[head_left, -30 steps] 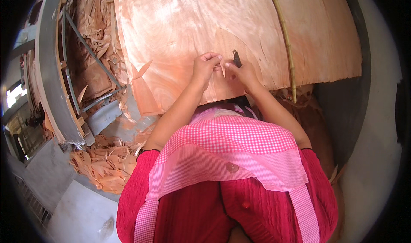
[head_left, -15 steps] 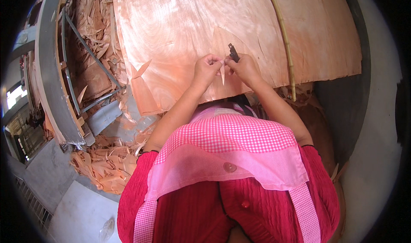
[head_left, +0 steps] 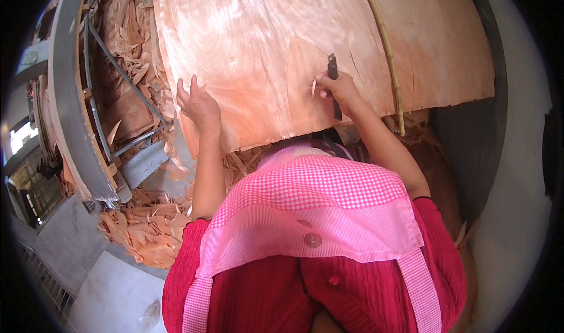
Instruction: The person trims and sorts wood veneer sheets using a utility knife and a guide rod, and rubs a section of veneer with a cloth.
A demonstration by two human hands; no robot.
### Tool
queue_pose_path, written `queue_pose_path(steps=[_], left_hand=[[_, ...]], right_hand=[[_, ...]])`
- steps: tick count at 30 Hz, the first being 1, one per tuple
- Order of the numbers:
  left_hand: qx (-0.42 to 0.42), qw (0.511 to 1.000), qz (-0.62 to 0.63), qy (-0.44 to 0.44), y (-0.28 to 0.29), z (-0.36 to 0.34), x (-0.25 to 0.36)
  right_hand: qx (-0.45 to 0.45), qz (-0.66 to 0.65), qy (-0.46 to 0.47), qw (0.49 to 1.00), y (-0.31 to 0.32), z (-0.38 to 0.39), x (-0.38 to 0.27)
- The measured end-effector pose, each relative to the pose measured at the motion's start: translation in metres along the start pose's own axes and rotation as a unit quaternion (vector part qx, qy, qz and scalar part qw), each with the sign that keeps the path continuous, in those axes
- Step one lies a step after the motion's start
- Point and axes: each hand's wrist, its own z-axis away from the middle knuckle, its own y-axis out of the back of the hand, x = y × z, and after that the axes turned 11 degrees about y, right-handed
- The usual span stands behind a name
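Observation:
A large, pale reddish wood veneer sheet (head_left: 247, 33) spreads in front of me, with a lighter patch seam near its middle. My left hand (head_left: 198, 104) is at the sheet's left edge, fingers apart and raised. My right hand (head_left: 338, 89) is closed around a dark, slim tool, apparently a cutter (head_left: 332, 66), over the middle of the sheet near its front. A small pale pointed sliver (head_left: 314, 87) shows at my right fingertips. A thin yellow bamboo stick (head_left: 389, 57) lies across the sheet to the right of my hands.
Veneer scraps (head_left: 141, 227) are heaped at lower left and beside the sheet. A grey beam (head_left: 79, 145) and metal struts (head_left: 120, 57) stand at the left. A dark curved surface (head_left: 464, 157) runs along the right, beside pale grey flooring. My pink checked apron (head_left: 305, 186) fills the lower middle.
My left hand has moved left from beside my right hand and spread its fingers. My right hand still holds the dark tool, now more upright, with the sliver at its fingertips.

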Motion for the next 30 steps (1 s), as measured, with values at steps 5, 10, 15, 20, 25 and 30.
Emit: queue_pose_path(steps=[5,10,15,20,25,30], left_hand=[[-0.372,0.896,0.238,0.052,-0.026,0.045,0.072],[-0.481,0.783,0.342,0.197,-0.049,0.062,0.103],[-0.480,0.714,0.413,0.299,-0.058,0.060,0.112],[-0.310,0.931,0.187,-0.056,-0.096,0.044,0.103],[-0.222,0.895,-0.046,-0.384,-0.128,0.021,0.083],[-0.242,0.895,0.000,-0.375,-0.134,0.016,0.081]], right_hand=[[-0.077,0.009,0.010,0.997,-0.017,0.004,-0.007],[-0.078,0.030,0.009,0.996,-0.020,0.007,-0.007],[0.003,0.009,0.022,1.000,-0.022,0.010,-0.001],[0.087,0.066,0.044,0.993,-0.016,-0.018,-0.005],[0.152,-0.003,0.017,0.988,-0.027,-0.075,-0.007],[0.149,-0.006,0.010,0.989,-0.024,-0.094,0.010]])
